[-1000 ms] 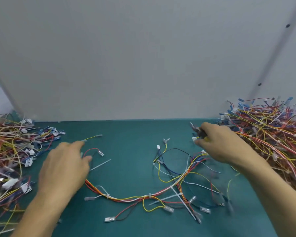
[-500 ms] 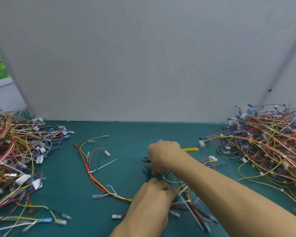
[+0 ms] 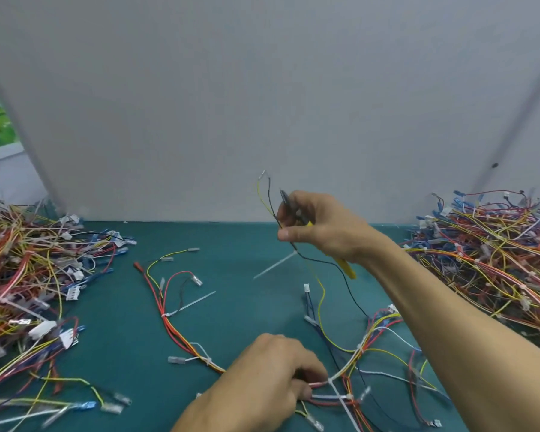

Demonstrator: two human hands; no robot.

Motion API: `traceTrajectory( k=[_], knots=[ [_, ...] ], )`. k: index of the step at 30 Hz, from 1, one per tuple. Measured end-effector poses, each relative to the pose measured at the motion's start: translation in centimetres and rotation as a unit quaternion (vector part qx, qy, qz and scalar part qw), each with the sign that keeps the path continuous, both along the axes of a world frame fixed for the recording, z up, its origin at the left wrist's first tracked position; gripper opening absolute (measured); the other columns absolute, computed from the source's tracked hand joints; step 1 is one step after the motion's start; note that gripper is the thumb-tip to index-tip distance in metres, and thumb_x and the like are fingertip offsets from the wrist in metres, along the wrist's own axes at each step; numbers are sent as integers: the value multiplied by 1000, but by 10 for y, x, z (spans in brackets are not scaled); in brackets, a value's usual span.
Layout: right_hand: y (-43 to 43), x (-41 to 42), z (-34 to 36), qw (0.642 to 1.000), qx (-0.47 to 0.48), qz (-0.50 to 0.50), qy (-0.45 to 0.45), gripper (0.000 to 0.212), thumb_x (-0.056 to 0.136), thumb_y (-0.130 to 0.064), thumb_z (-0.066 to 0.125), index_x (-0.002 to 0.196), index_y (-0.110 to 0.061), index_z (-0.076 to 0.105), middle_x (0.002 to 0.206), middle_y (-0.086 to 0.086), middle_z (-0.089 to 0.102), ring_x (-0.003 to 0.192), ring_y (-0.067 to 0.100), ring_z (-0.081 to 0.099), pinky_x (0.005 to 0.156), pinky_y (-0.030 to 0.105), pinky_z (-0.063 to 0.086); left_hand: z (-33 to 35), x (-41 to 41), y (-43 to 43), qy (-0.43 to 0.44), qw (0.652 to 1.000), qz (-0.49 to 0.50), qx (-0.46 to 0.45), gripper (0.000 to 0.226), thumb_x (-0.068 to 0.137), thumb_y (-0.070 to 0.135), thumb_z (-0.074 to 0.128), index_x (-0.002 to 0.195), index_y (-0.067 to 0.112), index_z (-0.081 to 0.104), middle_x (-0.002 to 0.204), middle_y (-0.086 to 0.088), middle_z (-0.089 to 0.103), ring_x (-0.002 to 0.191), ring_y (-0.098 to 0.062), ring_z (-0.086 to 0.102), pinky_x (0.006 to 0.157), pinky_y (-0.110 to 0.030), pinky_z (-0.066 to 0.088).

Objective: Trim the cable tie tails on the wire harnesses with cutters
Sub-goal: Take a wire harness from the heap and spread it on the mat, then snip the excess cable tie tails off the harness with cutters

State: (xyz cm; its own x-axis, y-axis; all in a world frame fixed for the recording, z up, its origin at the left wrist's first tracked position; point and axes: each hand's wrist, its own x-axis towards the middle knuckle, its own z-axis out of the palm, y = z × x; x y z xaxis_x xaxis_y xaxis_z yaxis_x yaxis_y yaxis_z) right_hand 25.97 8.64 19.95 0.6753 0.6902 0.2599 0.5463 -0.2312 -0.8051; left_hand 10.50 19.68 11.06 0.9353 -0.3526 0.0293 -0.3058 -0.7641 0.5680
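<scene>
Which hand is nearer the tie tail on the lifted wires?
Right. The right hand is just above the tie tail, holding its wires; the left hand grips the harness far below.

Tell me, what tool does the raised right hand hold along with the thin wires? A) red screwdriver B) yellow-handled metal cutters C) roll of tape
B: the right hand grips yellow-handled metal cutters, yellow handle showing below it and dark tip above, with thin yellow and black wires pinched too.
</scene>
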Motion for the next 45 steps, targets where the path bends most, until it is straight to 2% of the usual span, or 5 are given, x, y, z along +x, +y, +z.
traceTrajectory(
  k=[6,23,30,39,45],
  knots=[
    [1,35,-60,917,-337,-138,-163,31,86,-35,68,86,-18,42,88,-1,50,86,23,46,72,36,40,5,-1,19,40,999,-13,1,29,81,14,68,105,31,68,94,12,71,73,15,54,65,2,34],
    [-188,-61,-68,807,-486,-327,-76,18,90,-34,54,89,-25,38,107,5,60,102,27,58,77,33,46,6,-3,19,47,999,28,4,21,86,13,65,95,31,71,76,25,61,74,16,54,66,-1,37],
    [-230,-67,-57,644,-699,-292,-107,39,84,-13,42,117,-33,46,113,-8,60,96,12,63,53,22,39,5,-2,28,19,999,38,13,26,86,8,63,94,31,73,86,21,67,80,16,55,71,-1,39],
    [-198,-71,-28,903,-356,-228,-70,24,91,-33,62,75,-28,45,71,-6,54,65,3,46,65,20,38,-5,-1,18,-97,995,-11,28,17,90,19,60,94,30,73,94,16,67,89,-1,52,82,-9,34],
    [-165,-93,-11,960,-119,-253,-7,29,82,-51,44,91,-26,56,86,-9,72,81,4,66,81,33,50,0,-7,23,-20,992,47,-114,39,83,55,46,91,27,71,90,16,68,90,-3,60,83,-23,46]
  ],
)
